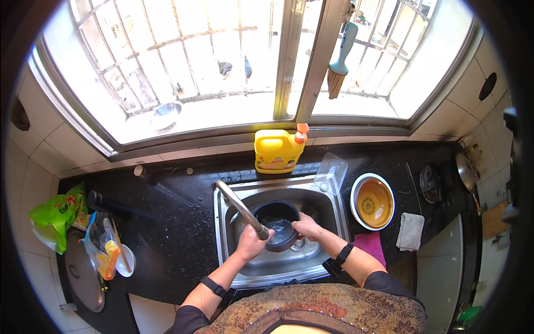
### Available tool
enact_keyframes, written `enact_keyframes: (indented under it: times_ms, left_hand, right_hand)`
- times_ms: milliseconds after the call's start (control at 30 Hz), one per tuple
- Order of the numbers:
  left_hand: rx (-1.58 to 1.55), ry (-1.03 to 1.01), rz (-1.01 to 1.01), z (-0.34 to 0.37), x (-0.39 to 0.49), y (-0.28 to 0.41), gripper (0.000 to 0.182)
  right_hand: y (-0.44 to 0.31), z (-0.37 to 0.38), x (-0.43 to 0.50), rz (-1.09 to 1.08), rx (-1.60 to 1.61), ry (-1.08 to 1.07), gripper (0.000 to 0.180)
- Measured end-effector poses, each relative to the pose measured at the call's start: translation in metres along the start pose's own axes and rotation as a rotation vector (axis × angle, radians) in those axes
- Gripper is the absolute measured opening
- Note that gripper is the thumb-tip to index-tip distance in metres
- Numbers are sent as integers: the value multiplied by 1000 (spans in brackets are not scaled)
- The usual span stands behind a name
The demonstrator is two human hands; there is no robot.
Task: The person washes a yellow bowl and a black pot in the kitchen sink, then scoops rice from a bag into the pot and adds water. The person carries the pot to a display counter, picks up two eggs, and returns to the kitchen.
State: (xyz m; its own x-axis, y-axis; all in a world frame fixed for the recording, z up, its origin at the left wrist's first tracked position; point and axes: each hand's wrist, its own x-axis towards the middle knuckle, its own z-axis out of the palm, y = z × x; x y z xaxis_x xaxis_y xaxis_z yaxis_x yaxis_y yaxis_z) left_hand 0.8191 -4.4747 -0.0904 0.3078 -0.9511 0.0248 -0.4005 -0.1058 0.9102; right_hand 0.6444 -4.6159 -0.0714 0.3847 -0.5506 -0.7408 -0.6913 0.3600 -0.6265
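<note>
A dark round pot point(273, 208) with clear, rippling water in it is held over the basin of the stainless steel sink point(222, 246). My left hand point(251, 243) grips the pot's near left side, and the end of the metal faucet point(241, 204) partly hides its fingers. On the opposite side, my right hand point(308, 227) has the rim between thumb and fingers. The faucet's spout comes down beside the pot's left edge. Below the pot, the drain fitting point(298, 244) shows in part.
Behind the sink stands a yellow pump jug point(277, 152). A clear plastic container point(331, 173) rests on the sink's back right corner. Nested bowls point(372, 202), a pink cloth point(370, 248) and a grey cloth point(410, 231) lie right. Leftward are a white bowl point(126, 263) and large lid point(79, 273).
</note>
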Motion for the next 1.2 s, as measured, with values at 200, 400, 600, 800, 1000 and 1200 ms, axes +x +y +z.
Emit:
enact_keyframes:
  times_ms: [200,400,600,800,1000,1200]
  left_hand:
    - [56,202,-142,-26,20,-49,20]
    - [203,270,-138,-32,35,-46,16]
    - [356,215,-360,-41,29,-48,30]
    - [78,273,-343,-44,31,-33,25]
    - [-128,253,-320,-36,55,-20,27]
    - [-421,158,-268,-29,47,-34,40]
  right_hand:
    - [8,-16,-6,6,9,20,40]
    - [26,-12,-4,58,43,10,41]
    - [38,-15,-7,-18,75,93,42]
    - [38,-11,-11,-15,39,92,43]
    - [35,1,-10,-39,55,28,37]
    - [34,15,-6,-15,100,4,38]
